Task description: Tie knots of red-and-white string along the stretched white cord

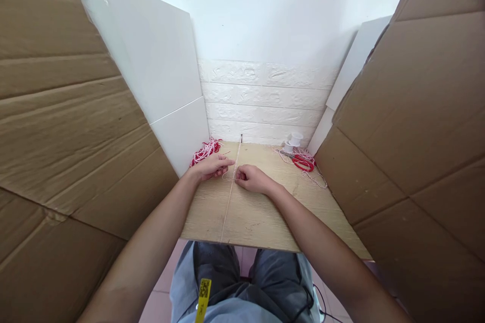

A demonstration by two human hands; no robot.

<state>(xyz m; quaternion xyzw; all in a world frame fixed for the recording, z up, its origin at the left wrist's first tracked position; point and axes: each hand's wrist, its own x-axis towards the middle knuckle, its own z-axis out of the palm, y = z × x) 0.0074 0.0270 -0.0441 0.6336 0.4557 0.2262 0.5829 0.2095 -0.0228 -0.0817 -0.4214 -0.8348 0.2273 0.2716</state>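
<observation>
A pale cord runs taut down the wooden board, from a small dark hook at the wall to the near edge. Left of it, my left hand has its fingers drawn together in a pinch, the index finger reaching towards the cord. A fine white thread loops from these fingertips to the cord. Just right of the cord, my right hand is closed, thumb against curled fingers, pinching the thread close beside the cord. The thread is very thin and partly hidden by the fingers.
A heap of red and pink-white cord lies at the back left. Red-handled scissors, white spools and loose pink cord sit at the back right. Cardboard walls flank the wooden board.
</observation>
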